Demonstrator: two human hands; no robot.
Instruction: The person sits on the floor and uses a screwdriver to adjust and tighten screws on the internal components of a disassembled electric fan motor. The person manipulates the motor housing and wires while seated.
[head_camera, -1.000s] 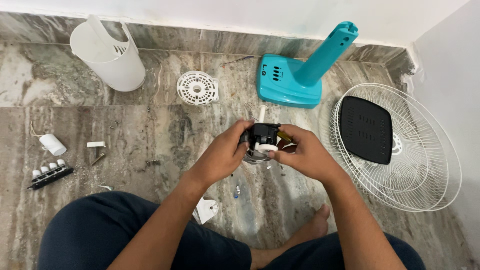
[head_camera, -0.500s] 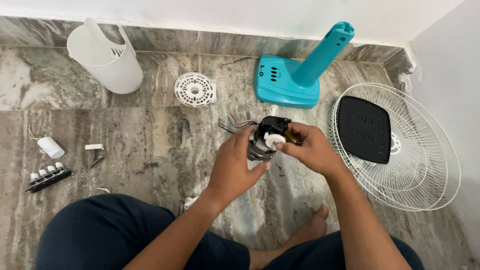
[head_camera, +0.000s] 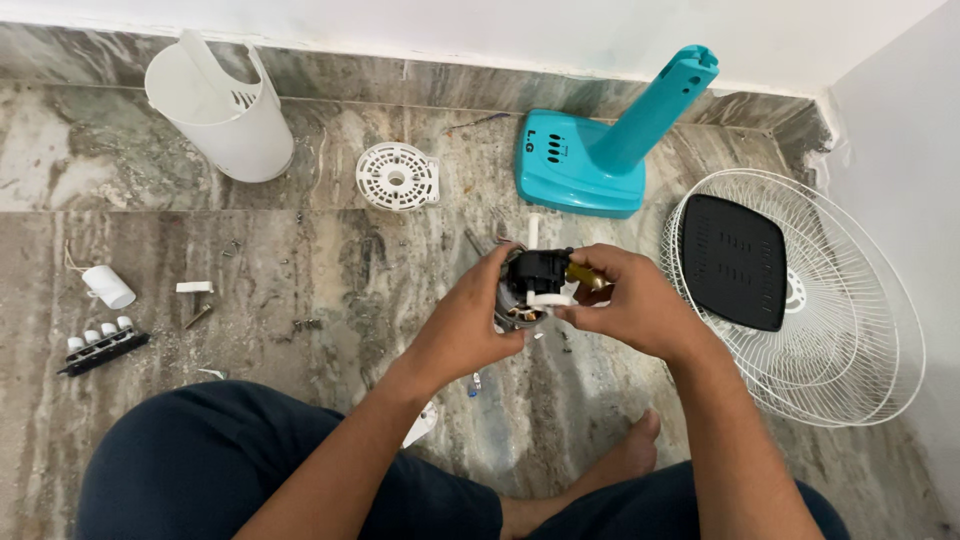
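Both hands, left hand (head_camera: 470, 325) and right hand (head_camera: 625, 305), grip the fan motor (head_camera: 535, 285) at centre frame, fingers closed around it. A slip could drop it onto the marble floor (head_camera: 300, 260), where small screws (head_camera: 305, 323) lie loose.

Light: bright and soft, spread evenly over the whole marble floor (head_camera: 300, 260).
Shadows: only faint, small ones, under the white tub (head_camera: 225, 110) far left and the teal fan base (head_camera: 575, 170).
Glare: none strong; the white wall (head_camera: 480, 25) looks very pale.
Sharpness: clear everywhere, no blur.
Edges: the wall line curves a little, like a wide lens.
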